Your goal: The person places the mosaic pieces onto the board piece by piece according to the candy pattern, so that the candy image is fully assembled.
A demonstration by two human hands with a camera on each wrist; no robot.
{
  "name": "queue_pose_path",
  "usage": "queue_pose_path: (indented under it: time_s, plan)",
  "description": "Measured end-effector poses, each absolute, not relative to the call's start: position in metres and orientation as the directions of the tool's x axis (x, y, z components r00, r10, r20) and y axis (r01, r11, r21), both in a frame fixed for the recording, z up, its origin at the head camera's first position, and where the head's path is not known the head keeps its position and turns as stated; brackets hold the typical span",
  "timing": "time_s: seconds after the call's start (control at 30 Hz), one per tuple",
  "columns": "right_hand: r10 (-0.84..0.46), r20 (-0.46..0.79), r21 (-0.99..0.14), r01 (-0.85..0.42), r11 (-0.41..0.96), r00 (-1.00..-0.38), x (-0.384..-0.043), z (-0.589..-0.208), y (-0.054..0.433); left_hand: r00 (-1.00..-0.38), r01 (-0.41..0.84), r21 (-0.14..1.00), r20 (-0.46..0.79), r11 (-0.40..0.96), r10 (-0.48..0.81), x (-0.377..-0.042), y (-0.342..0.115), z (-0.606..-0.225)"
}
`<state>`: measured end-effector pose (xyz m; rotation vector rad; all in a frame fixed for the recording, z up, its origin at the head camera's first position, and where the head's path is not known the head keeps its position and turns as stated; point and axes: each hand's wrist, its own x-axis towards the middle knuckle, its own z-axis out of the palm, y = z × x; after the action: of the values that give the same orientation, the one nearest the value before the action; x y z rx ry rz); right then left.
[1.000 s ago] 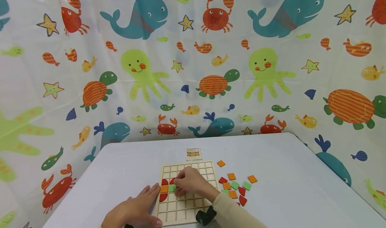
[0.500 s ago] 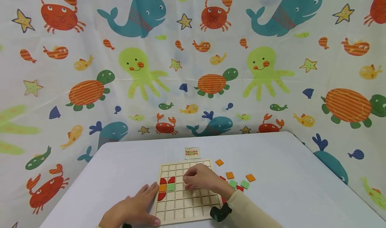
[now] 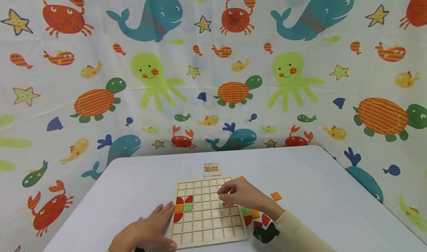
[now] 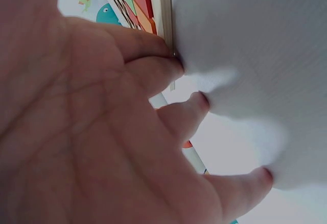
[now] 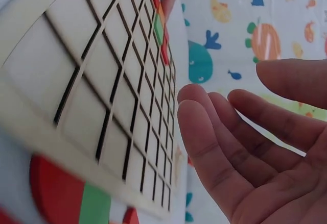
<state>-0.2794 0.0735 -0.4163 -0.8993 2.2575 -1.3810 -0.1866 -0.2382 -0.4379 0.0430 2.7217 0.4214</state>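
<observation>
A square wooden grid board [image 3: 203,222] lies on the white table. Near its left edge, an orange square tile [image 3: 179,208] and a green square tile [image 3: 188,206] sit side by side in the grid. Two red quarter-round tiles lie just above them, and a third red quarter-round tile [image 3: 178,217] is below the orange one. My left hand [image 3: 146,226] rests along the board's left edge, fingers spread and fingertips on the table. Over the board's right part hovers my right hand [image 3: 245,196]; in the right wrist view its relaxed fingers [image 5: 199,132] hold nothing.
Loose tiles lie right of the board, partly behind my right arm: an orange square [image 3: 276,196], a red quarter-round [image 3: 265,219], a green square [image 3: 246,212] and others. A small pattern card [image 3: 211,169] lies behind the board. A sea-animal curtain [image 3: 200,107] hangs beyond the table.
My right hand has moved right, from beside the red tiles on the board's left to its right part, uncovering the upper red tile fully. My left hand stays at the board's edge.
</observation>
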Motion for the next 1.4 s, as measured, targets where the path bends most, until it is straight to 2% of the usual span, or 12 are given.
queue_pose_path:
  time_s: [0.1, 0.33, 0.7, 0.9, 1.13, 1.4]
  plan:
    - [-0.669, 0.045, -0.858, -0.372, 0.354, -0.741, -0.279, -0.414, 0.090, -0.923, -0.023, 0.291, -0.373, 0.956, 0.092, -0.187, -0.239, -0.438]
    - [-0.625, -0.006, -0.823, -0.351, 0.447, -0.781, -0.272, -0.407, 0.129, -0.926, -0.013, 0.297, -0.364, 0.955, 0.101, -0.189, -0.242, -0.441]
    - [-0.649, -0.043, -0.750, -0.404, 0.523, -0.760, -0.262, -0.414, 0.175, -0.924, -0.018, 0.304, -0.369, 0.952, 0.101, -0.189, -0.241, -0.443]
    - [-0.673, -0.073, -0.737, -0.415, 0.533, -0.736, -0.256, -0.426, 0.177, -0.923, -0.021, 0.303, -0.373, 0.953, 0.098, -0.189, -0.241, -0.443]
    - [-0.681, -0.079, -0.635, -0.490, 0.597, -0.728, -0.253, -0.437, 0.171, -0.921, -0.032, 0.306, -0.380, 0.951, 0.091, -0.188, -0.237, -0.438]
    - [-0.682, -0.030, -0.511, -0.575, 0.639, -0.730, -0.252, -0.446, 0.161, -0.928, -0.039, 0.307, -0.363, 0.951, 0.079, -0.186, -0.237, -0.437]
